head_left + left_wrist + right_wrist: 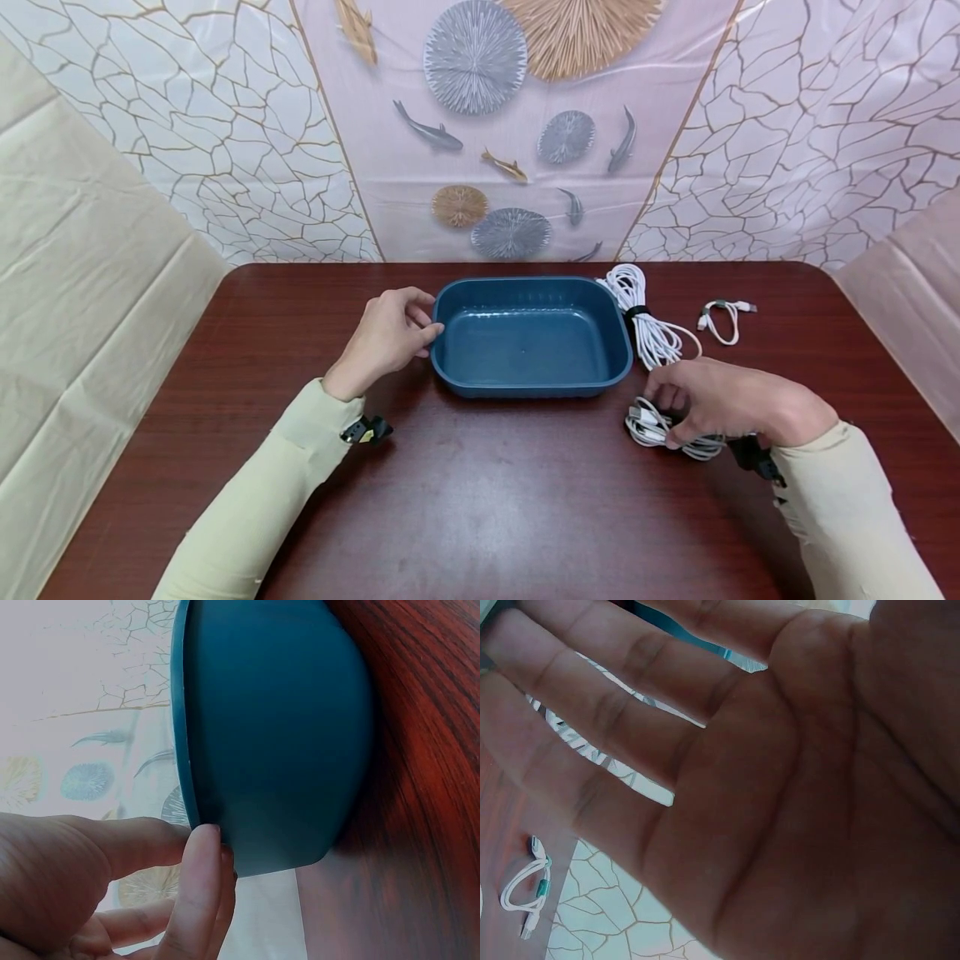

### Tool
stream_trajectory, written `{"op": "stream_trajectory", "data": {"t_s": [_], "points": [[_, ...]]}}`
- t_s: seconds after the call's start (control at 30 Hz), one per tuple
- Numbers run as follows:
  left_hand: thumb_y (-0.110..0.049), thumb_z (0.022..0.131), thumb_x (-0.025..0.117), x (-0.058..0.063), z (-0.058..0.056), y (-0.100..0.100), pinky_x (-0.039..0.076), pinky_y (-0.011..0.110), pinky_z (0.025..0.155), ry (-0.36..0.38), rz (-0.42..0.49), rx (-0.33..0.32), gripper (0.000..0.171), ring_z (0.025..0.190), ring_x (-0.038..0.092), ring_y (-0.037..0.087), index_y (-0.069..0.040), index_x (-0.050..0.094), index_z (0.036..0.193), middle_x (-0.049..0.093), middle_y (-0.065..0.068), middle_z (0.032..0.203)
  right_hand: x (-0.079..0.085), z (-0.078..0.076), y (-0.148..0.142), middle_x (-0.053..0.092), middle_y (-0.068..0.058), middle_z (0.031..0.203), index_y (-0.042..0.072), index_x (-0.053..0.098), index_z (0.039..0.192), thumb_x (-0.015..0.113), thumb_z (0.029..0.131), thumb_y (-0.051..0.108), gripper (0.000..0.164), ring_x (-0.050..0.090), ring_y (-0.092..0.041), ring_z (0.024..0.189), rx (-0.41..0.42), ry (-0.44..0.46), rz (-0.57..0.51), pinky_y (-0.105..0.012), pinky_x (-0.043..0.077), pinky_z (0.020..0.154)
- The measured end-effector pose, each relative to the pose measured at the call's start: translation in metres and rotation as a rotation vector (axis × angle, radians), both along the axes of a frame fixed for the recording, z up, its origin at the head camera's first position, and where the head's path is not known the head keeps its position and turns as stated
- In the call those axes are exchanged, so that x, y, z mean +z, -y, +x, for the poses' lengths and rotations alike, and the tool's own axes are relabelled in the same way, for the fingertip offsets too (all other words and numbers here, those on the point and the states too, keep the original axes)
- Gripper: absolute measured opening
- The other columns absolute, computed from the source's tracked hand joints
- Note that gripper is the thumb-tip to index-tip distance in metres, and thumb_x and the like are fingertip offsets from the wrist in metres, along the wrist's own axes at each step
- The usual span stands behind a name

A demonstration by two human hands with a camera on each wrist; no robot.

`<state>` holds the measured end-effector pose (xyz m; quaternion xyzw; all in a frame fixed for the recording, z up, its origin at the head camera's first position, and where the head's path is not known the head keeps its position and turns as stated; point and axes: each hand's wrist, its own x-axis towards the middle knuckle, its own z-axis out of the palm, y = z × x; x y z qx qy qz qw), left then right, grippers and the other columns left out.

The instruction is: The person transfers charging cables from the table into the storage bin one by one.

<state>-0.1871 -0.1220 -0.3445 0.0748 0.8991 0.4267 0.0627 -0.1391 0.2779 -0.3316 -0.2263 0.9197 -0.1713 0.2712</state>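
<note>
A dark blue plastic basin (525, 390) stands on the table. My left hand (392, 337) pinches its left rim between thumb and fingers; the left wrist view shows the basin wall (285, 735) close beside the fingertips. On the right, my right hand (727, 402) reaches over a coiled grey-white cable (645, 425), with thumb and fingers spread around it. The right wrist view shows that hand's palm (742, 772) with nearly straight fingers. Whether its fingertips touch the coil is hard to tell.
A large white cable bundle (647, 327) with a black tie lies against the basin's right end. Farther right is a small white USB cable (723, 321) with a green tie. A patterned cloth (487, 183) hangs behind the brown table (480, 492).
</note>
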Motion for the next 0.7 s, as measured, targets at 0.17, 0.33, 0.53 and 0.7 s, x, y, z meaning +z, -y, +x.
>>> {"op": "stream_trajectory", "data": {"t_s": [0.17,0.33,0.53,0.7], "points": [[-0.012,0.093,0.073,-0.0004,0.0,-0.0006,0.064,0.027,0.06,-0.006,0.003,0.005,0.04,0.06,0.072,0.013,0.001,0.063,0.129,0.075,0.016,0.096,0.0002,-0.0004,0.0002,0.067,0.001,0.096,0.011,0.066,0.108,0.093,0.069,0.024,0.049,0.062,-0.013,0.091,-0.003,0.008,0.01,-0.031,0.054,0.079],[-0.011,0.093,0.073,-0.0013,-0.0003,-0.0008,0.063,0.027,0.057,-0.01,0.015,0.006,0.039,0.06,0.073,0.013,0.001,0.063,0.128,0.075,0.017,0.096,-0.0008,-0.0003,0.0011,0.066,0.001,0.095,0.012,0.066,0.105,0.093,0.069,0.024,0.046,0.061,-0.013,0.09,-0.001,0.004,0.011,-0.03,0.054,0.078],[-0.011,0.093,0.073,-0.002,-0.0001,-0.0014,0.063,0.027,0.056,-0.004,0.021,0.009,0.039,0.06,0.073,0.014,0.002,0.063,0.129,0.075,0.017,0.096,-0.0029,-0.0002,0.0009,0.065,0.002,0.093,0.015,0.066,0.101,0.093,0.069,0.023,0.043,0.059,-0.012,0.088,0.013,-0.009,0.012,-0.027,0.052,0.074],[-0.01,0.093,0.073,-0.0013,-0.0002,-0.0009,0.063,0.027,0.056,-0.007,0.024,0.009,0.039,0.06,0.073,0.014,0.002,0.063,0.129,0.075,0.017,0.096,-0.0035,-0.0004,0.0013,0.064,0.003,0.092,0.016,0.065,0.099,0.093,0.069,0.022,0.041,0.058,-0.011,0.086,0.019,-0.012,0.015,-0.025,0.051,0.072]]}}
